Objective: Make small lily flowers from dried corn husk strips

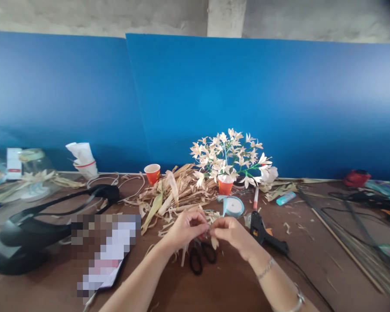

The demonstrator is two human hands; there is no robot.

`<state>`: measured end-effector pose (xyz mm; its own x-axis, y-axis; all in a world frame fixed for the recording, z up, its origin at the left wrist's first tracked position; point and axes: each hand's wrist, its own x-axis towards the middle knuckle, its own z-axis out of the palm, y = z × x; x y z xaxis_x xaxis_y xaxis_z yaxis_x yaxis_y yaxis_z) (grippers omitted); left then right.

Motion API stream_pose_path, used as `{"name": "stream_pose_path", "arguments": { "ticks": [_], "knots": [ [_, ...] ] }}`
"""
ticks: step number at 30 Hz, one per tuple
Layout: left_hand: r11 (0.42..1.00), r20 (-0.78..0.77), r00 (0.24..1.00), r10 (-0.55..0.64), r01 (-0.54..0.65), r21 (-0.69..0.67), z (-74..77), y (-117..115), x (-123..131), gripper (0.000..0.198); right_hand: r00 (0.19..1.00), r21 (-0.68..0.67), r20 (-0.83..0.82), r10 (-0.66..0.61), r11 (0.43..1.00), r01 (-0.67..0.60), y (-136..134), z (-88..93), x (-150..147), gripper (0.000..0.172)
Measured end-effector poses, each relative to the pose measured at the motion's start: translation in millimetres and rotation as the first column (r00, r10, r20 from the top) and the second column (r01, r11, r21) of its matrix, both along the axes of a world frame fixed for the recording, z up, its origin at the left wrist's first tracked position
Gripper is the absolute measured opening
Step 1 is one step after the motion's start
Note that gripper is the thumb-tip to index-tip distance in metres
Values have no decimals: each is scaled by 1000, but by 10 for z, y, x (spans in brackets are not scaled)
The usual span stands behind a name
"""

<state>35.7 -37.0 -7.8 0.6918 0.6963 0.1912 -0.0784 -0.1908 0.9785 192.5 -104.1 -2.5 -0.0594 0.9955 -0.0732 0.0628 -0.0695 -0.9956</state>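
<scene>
In the middle of the head view my left hand (pixel 189 229) and my right hand (pixel 232 235) meet fingertip to fingertip. Both are closed in a pinch around a small pale corn husk piece (pixel 215 242), which hangs below my right fingers. The fingers hide most of it. Just under my hands lie black-handled scissors (pixel 196 261), their blades out of sight. A roll of light blue ribbon (pixel 234 206) sits behind my right hand. Farther back, an orange cup (pixel 225 187) holds a bunch of pale husk flowers (pixel 222 149) on green stems.
Dry corn husks (pixel 169 195) are heaped behind my hands. To the right lie a black glue gun (pixel 266 234), its cord, and thin sticks (pixel 347 251). On the left are a phone (pixel 112 255) and a black headset (pixel 29 234). A blue partition (pixel 247 86) stands behind.
</scene>
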Motion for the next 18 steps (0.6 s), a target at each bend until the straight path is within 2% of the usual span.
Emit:
{"name": "stream_pose_path", "arguments": {
  "ticks": [2,4,7,10,15,18],
  "knots": [
    [999,-27,999,31,-30,38,-13,6,7,24,984,84,152,-88,994,76,-1,-3,-36,9],
    [995,-55,996,65,-61,73,-43,21,18,25,936,177,301,-182,975,133,-8,1,-69,6],
    [994,-75,994,84,-78,79,-88,54,28,25,871,296,414,-264,944,146,-20,18,-89,7],
    [997,-67,995,68,-66,27,-104,84,26,24,862,337,416,-289,930,149,-17,26,-73,9],
    [998,-64,997,54,-53,21,-63,92,8,22,886,281,383,-262,947,159,29,-23,-30,13],
    [997,-57,996,63,-60,52,-21,76,-6,22,935,218,295,-197,967,135,51,-60,-13,15]
  ]
}}
